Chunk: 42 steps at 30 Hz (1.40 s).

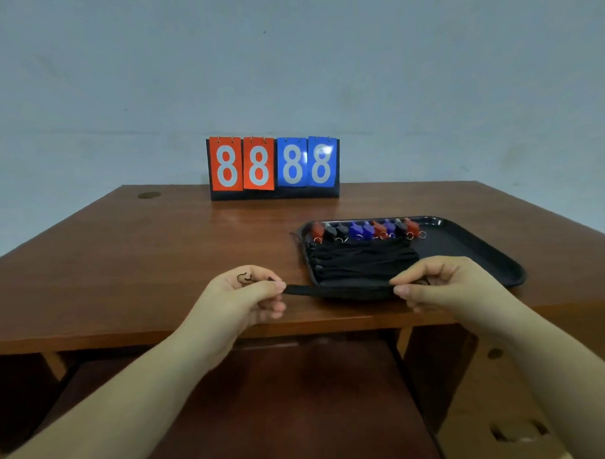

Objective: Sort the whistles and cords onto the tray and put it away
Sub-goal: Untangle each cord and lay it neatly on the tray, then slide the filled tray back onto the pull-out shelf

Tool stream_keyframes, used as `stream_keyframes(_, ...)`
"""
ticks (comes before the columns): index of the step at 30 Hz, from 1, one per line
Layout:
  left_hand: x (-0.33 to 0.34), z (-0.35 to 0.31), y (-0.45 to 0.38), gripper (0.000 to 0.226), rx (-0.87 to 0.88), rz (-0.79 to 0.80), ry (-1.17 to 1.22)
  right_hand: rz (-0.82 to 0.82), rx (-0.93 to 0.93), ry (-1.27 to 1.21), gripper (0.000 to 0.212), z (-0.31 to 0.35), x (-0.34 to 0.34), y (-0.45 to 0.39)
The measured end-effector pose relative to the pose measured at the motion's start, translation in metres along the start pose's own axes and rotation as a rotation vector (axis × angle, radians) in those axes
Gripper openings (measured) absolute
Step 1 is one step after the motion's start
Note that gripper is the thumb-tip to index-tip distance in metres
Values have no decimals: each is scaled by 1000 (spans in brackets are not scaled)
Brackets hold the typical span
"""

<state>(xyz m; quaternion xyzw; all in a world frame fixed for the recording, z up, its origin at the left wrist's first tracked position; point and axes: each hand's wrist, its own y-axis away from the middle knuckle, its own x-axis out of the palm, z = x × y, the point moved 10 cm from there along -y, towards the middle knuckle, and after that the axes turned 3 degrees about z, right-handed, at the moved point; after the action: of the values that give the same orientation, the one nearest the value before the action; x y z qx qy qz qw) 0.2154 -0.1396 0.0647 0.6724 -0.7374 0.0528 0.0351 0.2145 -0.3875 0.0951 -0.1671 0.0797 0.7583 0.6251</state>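
A: Nearest us, what's between the hands?

B: A black cord [337, 290], stretched taut, its long axis running left to right along the near edge of the tray [483, 254].

A: And the fingers?

B: The left hand [248, 296] pinches the cord's left end between thumb and forefinger, with the other fingers curled under. The right hand [433, 283] pinches the right end the same way, just over the tray's near rim.

A: Beyond that?

B: The tray sits on the right of the wooden table [158, 255]. More black cords [364, 261] lie bundled on its left half, also running left to right. Behind them, whistles [366, 230], red, black and blue, stand in a row along the far rim, rings toward us.

A: Farthest?

B: A scoreboard [273, 167] reading 88 88, against the wall [288, 58].
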Motion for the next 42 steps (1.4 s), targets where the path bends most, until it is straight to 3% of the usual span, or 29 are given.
stream_keyframes(4,16,-2,-30,7,17,-16,-138,-59,94,-167,9,-22,-32,-17)
stream_keyframes(8,25,-5,-54,4,105,-49,-367,-135,121,-180,8,-37,-60,-32)
stream_keyframes(14,35,-2,-71,6,191,-84,-632,-141,138,27,7,-49,-77,-49)
stream_keyframes(21,54,2,-79,14,258,-9,-867,-113,146,455,9,-56,-77,-61)
stream_keyframes(26,61,-1,-85,17,276,-3,-1053,-83,140,620,12,-62,-74,-66)
stream_keyframes(33,68,-7,-89,9,257,-130,-1349,-74,134,770,6,-61,-72,-72)
stream_keyframes(39,67,-5,-83,20,180,-102,-1374,-55,68,747,5,-55,-74,-67)
stream_keyframes(42,47,-23,-84,22,153,-160,-1160,-130,63,637,5,-46,-96,-62)
